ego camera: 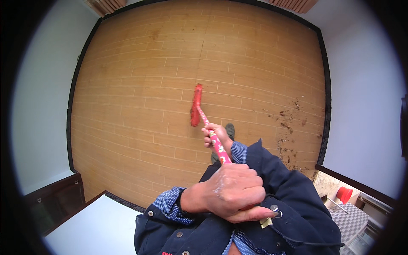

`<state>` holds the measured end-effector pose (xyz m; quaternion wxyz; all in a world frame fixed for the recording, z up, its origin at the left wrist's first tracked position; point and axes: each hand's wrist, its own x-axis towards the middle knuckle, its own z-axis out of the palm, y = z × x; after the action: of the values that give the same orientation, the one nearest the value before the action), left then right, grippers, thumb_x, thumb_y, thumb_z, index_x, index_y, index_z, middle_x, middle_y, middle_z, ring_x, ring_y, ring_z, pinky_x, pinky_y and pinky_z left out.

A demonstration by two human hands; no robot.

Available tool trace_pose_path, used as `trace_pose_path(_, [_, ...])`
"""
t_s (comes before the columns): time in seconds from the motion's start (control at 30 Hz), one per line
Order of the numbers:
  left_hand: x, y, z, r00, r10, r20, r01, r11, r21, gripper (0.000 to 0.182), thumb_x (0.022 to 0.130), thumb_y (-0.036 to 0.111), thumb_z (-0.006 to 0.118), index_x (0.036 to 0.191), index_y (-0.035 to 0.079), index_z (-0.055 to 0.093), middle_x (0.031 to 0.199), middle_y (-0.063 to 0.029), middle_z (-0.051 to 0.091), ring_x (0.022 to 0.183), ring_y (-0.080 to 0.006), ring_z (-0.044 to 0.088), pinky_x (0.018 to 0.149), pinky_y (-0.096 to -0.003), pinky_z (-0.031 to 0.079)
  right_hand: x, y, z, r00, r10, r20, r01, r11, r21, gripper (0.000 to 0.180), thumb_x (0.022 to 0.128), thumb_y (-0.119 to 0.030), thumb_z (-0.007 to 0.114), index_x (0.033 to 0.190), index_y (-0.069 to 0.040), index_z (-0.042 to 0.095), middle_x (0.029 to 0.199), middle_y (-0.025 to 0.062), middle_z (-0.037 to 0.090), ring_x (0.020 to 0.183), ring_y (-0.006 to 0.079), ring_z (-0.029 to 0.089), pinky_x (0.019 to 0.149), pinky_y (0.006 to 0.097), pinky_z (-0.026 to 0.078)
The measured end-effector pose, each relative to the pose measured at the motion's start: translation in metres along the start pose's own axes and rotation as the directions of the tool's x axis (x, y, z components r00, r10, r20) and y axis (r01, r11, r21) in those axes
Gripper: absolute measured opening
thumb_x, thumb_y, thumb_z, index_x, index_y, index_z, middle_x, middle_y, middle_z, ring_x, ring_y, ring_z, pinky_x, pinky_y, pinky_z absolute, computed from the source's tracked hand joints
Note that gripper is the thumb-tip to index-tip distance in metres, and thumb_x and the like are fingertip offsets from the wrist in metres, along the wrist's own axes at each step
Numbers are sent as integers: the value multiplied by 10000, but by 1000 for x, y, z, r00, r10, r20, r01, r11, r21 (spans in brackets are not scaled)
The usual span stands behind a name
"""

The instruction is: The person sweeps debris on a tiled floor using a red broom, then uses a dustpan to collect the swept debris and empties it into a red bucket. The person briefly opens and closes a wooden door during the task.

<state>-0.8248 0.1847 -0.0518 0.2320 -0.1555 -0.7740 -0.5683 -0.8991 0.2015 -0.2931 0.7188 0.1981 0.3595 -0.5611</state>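
Observation:
A broom with a red head and a pink patterned handle slants up from the wood-look floor towards my chest. My left hand is wrapped around the handle's upper end, close to my jacket, and its back hides the tip. Lower down, my right hand grips the same handle with curled fingers. The broom head rests on or just above the planks, ahead of my shoes; dark fluff clings along its bristle side. Scattered brown debris lies to the right, apart from the broom.
White walls with dark skirting bound the floor. At lower left stand a dark wooden door and a white surface. Through an opening at lower right are a red plastic container and a checked floor. Pinkish curtains hang beyond.

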Motion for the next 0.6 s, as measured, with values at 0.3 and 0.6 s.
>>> trace_pose_path(0.3, [49,-107,-45,954,-258,-151,289,927,240,331,786,174,816,623,96,539,554,-48,455,483,-245,464,481,-370,340,125,-75,32,990,56,126,-74,988,138,171,943,-269,539,807,-168,519,626,-55,523,463,116,453,499,339,419])
trace_pose_path(0.6, [110,-155,-65,983,-153,-97,162,982,98,231,694,-29,664,592,66,479,541,-50,486,459,-229,500,484,-341,386,84,-155,-21,987,-126,-104,140,980,143,116,932,-171,578,875,-85,523,572,-14,499,427,116,425,418,302,386])
